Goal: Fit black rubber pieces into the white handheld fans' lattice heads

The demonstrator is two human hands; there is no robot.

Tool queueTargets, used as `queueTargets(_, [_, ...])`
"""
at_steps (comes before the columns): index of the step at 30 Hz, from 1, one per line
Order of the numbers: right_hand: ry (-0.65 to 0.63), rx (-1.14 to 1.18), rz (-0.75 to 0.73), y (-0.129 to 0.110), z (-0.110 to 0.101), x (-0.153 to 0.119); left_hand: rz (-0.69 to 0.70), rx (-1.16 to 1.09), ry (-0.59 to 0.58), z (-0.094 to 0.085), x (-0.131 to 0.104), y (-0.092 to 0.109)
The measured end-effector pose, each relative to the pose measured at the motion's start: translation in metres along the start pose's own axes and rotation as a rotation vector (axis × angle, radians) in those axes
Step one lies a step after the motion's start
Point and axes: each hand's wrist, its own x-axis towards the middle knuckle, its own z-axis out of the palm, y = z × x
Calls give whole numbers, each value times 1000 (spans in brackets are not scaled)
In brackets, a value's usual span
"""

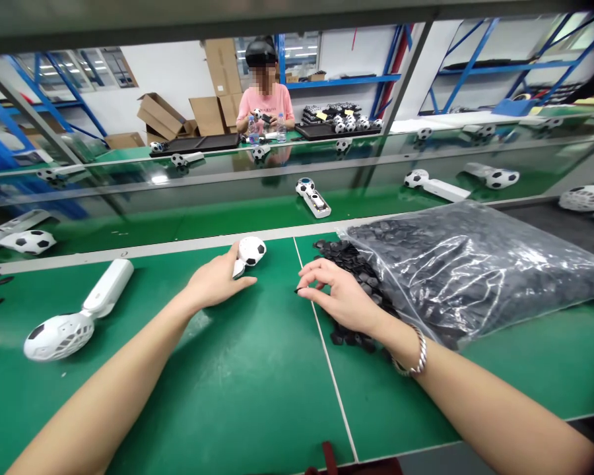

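My left hand (216,280) is round a white device with a soccer-ball-patterned head (252,251), near the table's far edge. Its handle is mostly hidden by my fingers, and my thumb sticks out to the right. Between the thumb and fingertips of my right hand (336,293) is a small black plastic piece (297,290), seen edge-on. Just behind and under that hand spreads a loose pile of similar black pieces (349,260). Another soccer-ball device (62,335) lies at the left, its white handle pointing away from me.
A big clear bag of black pieces (480,264) covers the right of the green table (218,409). Beyond the table edge runs a green conveyor (218,214) carrying several soccer-ball devices. Across it sits a person in a pink shirt (267,102), holding a device.
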Motion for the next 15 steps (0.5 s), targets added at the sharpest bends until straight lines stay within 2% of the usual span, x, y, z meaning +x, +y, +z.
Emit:
queueTargets(2, [1,5,6,1,0,0,-14,33,-5,4,-4,5])
queueTargets(7, [-8,-26,-6,-4,2,-2,181,36,-92,16,-29,38])
queueTargets(10, [0,-42,-46,-8,2,-4,238,58,-99,25,-38,55])
queueTargets(15, [-62,-51,-76,-14,2,-6,279,-5,-87,36,-38,60])
